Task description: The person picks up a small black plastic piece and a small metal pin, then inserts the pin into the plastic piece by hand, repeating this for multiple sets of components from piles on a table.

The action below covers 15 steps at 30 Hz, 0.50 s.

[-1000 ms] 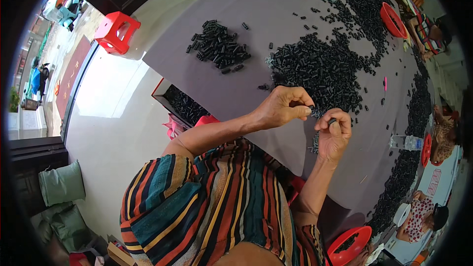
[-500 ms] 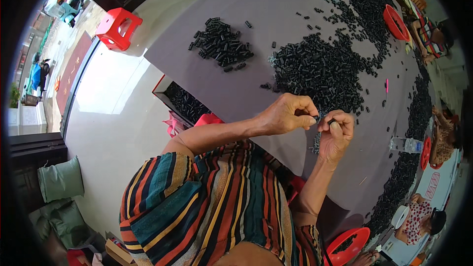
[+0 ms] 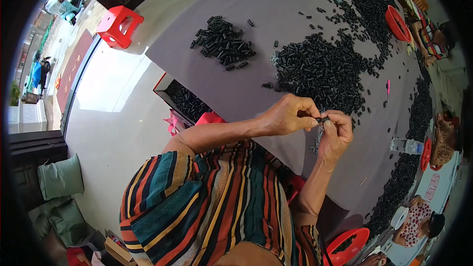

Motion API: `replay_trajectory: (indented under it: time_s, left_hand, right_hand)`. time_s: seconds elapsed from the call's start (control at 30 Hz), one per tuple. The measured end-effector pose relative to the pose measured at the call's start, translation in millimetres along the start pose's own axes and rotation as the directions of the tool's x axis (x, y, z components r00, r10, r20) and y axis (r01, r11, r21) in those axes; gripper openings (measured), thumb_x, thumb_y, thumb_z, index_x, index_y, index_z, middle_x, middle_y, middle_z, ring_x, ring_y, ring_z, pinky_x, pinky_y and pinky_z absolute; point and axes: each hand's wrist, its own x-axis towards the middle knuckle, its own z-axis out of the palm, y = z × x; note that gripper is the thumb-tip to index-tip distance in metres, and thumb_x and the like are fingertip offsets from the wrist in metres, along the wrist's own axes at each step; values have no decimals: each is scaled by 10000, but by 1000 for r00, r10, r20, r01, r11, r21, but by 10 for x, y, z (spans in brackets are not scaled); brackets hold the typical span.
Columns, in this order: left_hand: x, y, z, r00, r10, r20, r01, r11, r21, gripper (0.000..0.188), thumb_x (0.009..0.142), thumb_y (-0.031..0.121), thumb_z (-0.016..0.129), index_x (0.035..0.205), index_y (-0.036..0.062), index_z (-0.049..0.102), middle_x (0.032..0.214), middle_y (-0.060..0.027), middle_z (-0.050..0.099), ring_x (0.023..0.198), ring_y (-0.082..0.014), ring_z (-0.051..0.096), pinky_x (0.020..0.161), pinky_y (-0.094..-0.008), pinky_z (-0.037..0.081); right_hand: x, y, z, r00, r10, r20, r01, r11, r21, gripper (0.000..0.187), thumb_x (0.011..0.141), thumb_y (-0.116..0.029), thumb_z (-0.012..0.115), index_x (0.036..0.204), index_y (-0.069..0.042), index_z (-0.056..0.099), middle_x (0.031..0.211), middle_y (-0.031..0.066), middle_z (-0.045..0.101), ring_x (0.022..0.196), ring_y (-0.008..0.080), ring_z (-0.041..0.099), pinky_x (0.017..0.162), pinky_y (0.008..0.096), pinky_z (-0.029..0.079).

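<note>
Two pinch grips noted. Left hand (image 3: 290, 116), reaching across with fingers bent, holds a small black piece (image 3: 318, 119) between thumb and forefinger; right hand (image 3: 335, 135), raised with fingers curled, pinches a second black piece (image 3: 325, 118) beside it, contact unconfirmed. Large black pile (image 3: 320, 66) lies just beyond. Yellow characters mark a dark red mat (image 3: 74, 66).

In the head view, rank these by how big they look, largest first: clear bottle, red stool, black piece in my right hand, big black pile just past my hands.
1. Big black pile
2. Red stool
3. Clear bottle
4. Black piece in your right hand
</note>
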Motion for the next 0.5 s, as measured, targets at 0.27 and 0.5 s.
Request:
replay_trajectory:
  time_s: [0.27, 0.5]
  left_hand:
    - [7, -24, 0, 1000, -7, -12, 8, 999, 47, 99, 826, 52, 595, 893, -19, 576, 761, -36, 597, 706, -79, 578, 628, -223, 462]
    - [12, -23, -2, 1000, -19, -11, 19, 998, 53, 89, 824, 55, 595, 874, -18, 579, 735, -29, 594, 681, -80, 577, 610, -220, 453]
  right_hand:
    - [-22, -34, -23, 996, -71, 59, 84, 961, -264, 119, 787, 46, 596, 902, 19, 583, 884, 110, 578, 762, 118, 531, 658, 212, 433]
    - [-39, -38, -15, 996, -58, 62, 75, 939, -336, 109, 790, 33, 603, 893, -3, 597, 863, 69, 568, 720, 90, 493, 623, 190, 399]
